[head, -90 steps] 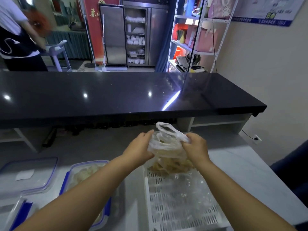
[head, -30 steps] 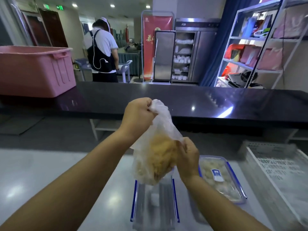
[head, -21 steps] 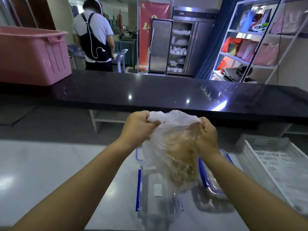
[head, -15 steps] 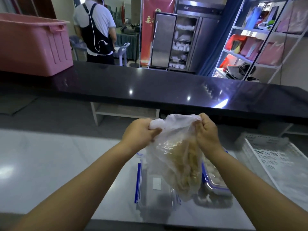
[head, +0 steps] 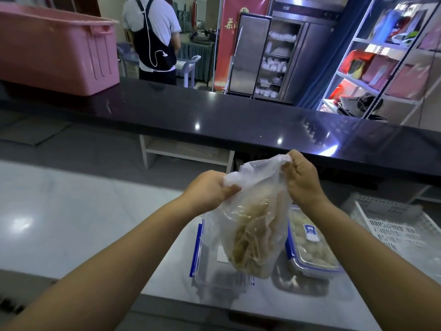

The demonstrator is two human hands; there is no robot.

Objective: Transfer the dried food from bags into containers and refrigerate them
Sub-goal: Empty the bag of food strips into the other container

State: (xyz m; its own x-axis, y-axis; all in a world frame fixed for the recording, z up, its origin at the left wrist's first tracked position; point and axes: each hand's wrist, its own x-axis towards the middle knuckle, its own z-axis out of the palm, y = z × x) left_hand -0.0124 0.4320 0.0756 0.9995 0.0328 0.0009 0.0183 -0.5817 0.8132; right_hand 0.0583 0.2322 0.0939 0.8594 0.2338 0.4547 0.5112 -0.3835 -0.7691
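Note:
A clear plastic bag of pale yellow dried strips hangs in the air over the counter. My left hand pinches the left side of its mouth. My right hand grips the right side of the mouth, a little higher. Directly under the bag sits a clear container with blue clips; much of it is hidden by the bag. To its right stands a second container, lidded, with pale round pieces inside and a blue label.
A white slotted crate lies at the right. A raised black counter runs across behind, with a pink tub on its left end. A person stands beyond it, near a steel fridge and shelves.
The bag was carried from the white crate to above the blue-clipped container. In the last second my right hand rose from the bag's belly to its mouth, and both hands spread the opening.

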